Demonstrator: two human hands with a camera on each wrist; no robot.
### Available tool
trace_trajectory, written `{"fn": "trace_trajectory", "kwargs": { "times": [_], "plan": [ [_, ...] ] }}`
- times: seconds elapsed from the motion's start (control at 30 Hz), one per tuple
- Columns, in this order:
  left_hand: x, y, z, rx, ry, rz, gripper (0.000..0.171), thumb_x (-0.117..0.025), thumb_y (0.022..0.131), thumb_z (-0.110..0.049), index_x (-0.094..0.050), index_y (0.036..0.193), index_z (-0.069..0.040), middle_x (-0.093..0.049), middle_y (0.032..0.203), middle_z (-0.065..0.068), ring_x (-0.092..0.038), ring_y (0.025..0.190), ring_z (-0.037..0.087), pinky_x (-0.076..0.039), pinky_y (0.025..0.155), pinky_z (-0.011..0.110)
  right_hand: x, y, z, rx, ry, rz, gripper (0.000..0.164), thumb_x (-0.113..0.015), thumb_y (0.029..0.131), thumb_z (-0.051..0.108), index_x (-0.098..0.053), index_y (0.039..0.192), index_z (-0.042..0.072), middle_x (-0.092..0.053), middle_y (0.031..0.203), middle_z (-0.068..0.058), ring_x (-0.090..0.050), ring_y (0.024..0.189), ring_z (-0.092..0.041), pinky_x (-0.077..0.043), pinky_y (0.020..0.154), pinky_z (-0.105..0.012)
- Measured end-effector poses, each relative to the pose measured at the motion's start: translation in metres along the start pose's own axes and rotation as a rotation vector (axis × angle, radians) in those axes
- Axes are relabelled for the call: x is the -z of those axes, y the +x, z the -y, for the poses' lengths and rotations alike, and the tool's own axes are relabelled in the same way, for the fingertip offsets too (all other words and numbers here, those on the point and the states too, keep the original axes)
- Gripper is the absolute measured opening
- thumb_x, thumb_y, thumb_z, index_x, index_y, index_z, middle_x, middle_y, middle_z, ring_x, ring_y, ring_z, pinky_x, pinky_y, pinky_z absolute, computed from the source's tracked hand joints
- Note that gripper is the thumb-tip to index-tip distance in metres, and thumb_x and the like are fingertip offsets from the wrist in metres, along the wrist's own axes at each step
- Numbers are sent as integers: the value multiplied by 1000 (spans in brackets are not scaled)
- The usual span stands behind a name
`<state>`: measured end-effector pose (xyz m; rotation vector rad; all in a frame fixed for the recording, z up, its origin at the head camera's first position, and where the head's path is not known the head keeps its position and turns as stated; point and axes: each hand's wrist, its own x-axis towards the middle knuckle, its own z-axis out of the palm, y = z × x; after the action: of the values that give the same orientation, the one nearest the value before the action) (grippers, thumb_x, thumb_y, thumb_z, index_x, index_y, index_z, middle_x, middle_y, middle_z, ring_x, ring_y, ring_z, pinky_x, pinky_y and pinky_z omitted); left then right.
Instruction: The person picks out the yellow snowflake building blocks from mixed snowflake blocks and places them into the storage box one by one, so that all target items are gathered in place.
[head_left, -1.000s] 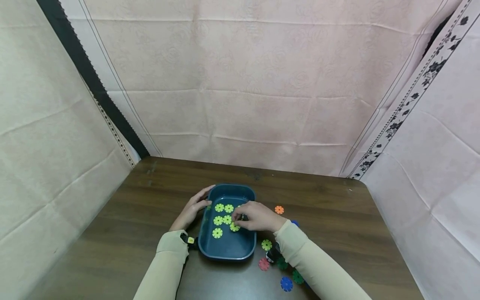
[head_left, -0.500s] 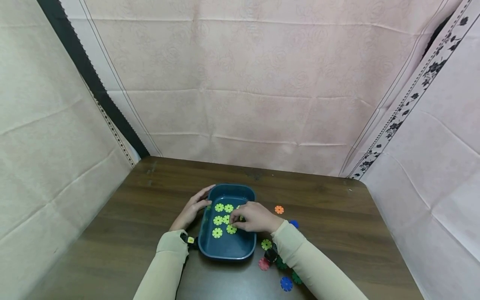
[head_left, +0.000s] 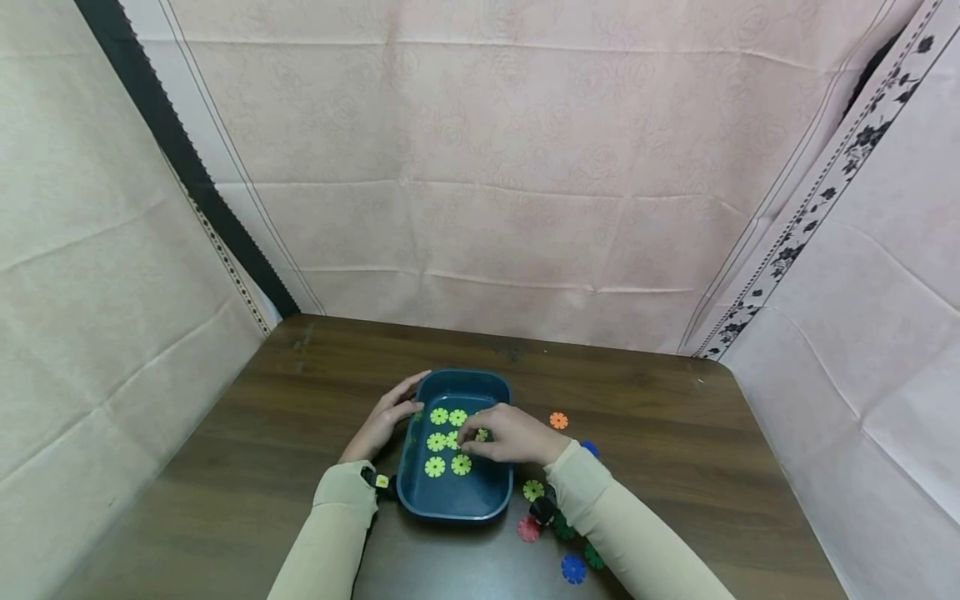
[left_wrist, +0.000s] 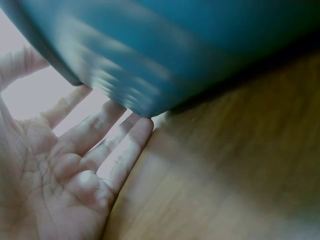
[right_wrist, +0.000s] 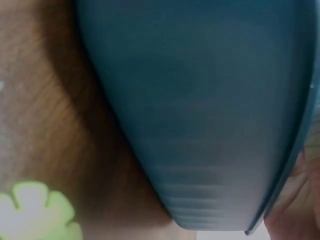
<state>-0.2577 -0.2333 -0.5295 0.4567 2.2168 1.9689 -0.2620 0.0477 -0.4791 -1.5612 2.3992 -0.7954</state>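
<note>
A dark blue tray [head_left: 453,504] stands on the table with several yellow-green flower-shaped discs [head_left: 434,466] lying in it in loose rows. My left hand [head_left: 384,427] is at the tray's left side, its thumb over the rim. In the left wrist view its fairly straight fingers [left_wrist: 125,155] touch the outer wall. Over the tray's right half hovers my right hand [head_left: 510,433], fingers bent, thumb and index tips slightly apart beside a middle-row disc [head_left: 452,440]. Another disc [head_left: 461,464] lies just below the thumb. One disc shows partly through the gap in this hand.
Right of the tray, several loose discs lie on the brown table [head_left: 645,417]: an orange one [head_left: 558,420], a yellow-green one [head_left: 533,490], a red one [head_left: 528,528], a blue one [head_left: 573,569] and green ones [head_left: 594,556], some partly under the right sleeve. Pale cloth walls surround the table.
The disc below my right thumb has slid left and toward me, into line with the bottom row. My right hand shifted slightly left and has come away from it. The left hand stayed put.
</note>
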Motion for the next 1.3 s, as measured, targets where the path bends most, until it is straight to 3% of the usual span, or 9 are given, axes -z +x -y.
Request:
{"fn": "trace_trajectory", "kwargs": {
  "times": [0.13,0.27,0.47,0.67,0.83,0.9,1.07,1.3],
  "plan": [
    [-3,-5,-15,0,1,-6,54,-51,104,-9,-38,156,-16,-47,151,12,-46,135,33,-39,104,50,4,0,2,49,58,-31,18,-64,101,24,-74,111,13,-71,103,12,-65,87,-3,-57,79,-35],
    [-4,-7,-19,9,9,-13,54,-51,104,-9,-40,155,-17,-48,151,10,-45,135,31,-38,105,50,9,0,5,82,68,-59,16,-65,100,23,-73,110,15,-71,103,10,-64,88,-2,-58,79,-37],
    [0,-1,-4,-1,3,-5,54,-51,104,-8,-38,156,-17,-46,152,11,-45,136,32,-38,105,51,13,-5,4,93,68,-99,11,-66,99,20,-72,109,20,-72,103,9,-63,88,3,-58,79,-38],
    [1,4,13,-17,16,-31,54,-52,104,-12,-40,155,-25,-47,152,8,-44,136,31,-36,106,52,16,-16,0,91,83,-142,12,-67,98,19,-74,108,13,-73,103,5,-64,87,2,-59,75,-40],
    [1,4,14,-32,20,-40,53,-55,103,-18,-44,152,-34,-49,150,2,-44,136,28,-33,108,57,22,-29,-2,30,85,-159,11,-68,98,21,-74,108,20,-72,102,11,-63,76,-6,-56,65,-30],
    [3,4,13,-36,19,-34,53,-56,103,-20,-44,152,-35,-48,150,1,-43,137,28,-31,109,60,25,-34,-2,11,103,-170,12,-68,98,19,-73,108,23,-73,102,8,-63,75,-8,-55,65,-27],
    [4,4,11,-45,23,-25,54,-56,102,-24,-42,153,-33,-46,152,2,-42,138,29,-28,110,63,28,-46,-4,26,154,-227,14,-68,98,14,-73,109,21,-75,103,-3,-67,84,-7,-58,76,-32],
    [3,3,15,-35,22,-23,55,-58,102,-23,-42,153,-31,-47,151,2,-42,138,29,-28,110,62,27,-66,-6,0,175,-288,11,-66,99,18,-74,107,16,-75,103,1,-70,88,-9,-58,77,-35]
  ]
}}
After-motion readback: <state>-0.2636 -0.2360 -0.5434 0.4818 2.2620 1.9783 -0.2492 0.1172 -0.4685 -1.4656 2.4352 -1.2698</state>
